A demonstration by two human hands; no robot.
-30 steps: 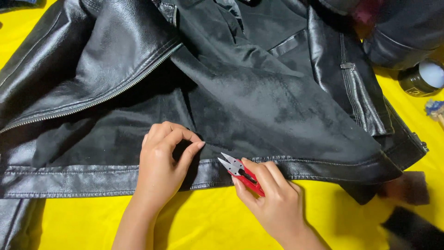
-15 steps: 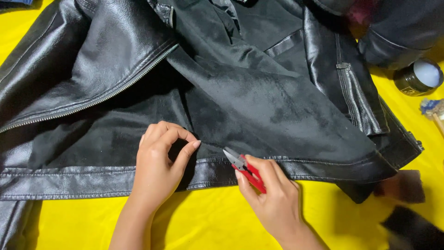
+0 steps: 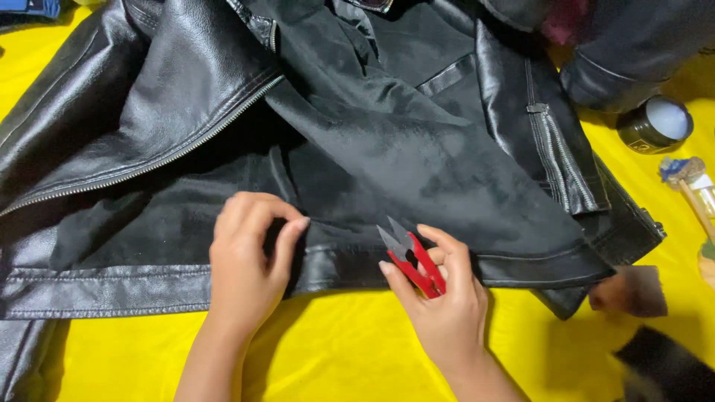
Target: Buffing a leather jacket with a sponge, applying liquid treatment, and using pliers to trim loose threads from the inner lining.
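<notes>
Two hands: both at the lower hem of a black leather jacket (image 3: 387,149) spread open, lining up.
Right hand (image 3: 439,298): curled closed around small red-handled thread snips (image 3: 411,257), thumb and fingers pinching the handles; the dark blades part slightly and point up-left at the hem seam.
Left hand (image 3: 249,260): fingers bent, tips pressing down on the hem band just left of the snips; it grips nothing that can be seen.
Jacket: covers most of the view; silver zipper teeth run diagonally at upper left, a zipped cuff lies at right.
Counter (image 3: 335,350): covered in bright yellow cloth, bare along the near edge.
Right edge: a round dark tin with a pale lid (image 3: 655,123), near a wooden-handled brush (image 3: 693,186).
Room: not visible beyond the surface.
</notes>
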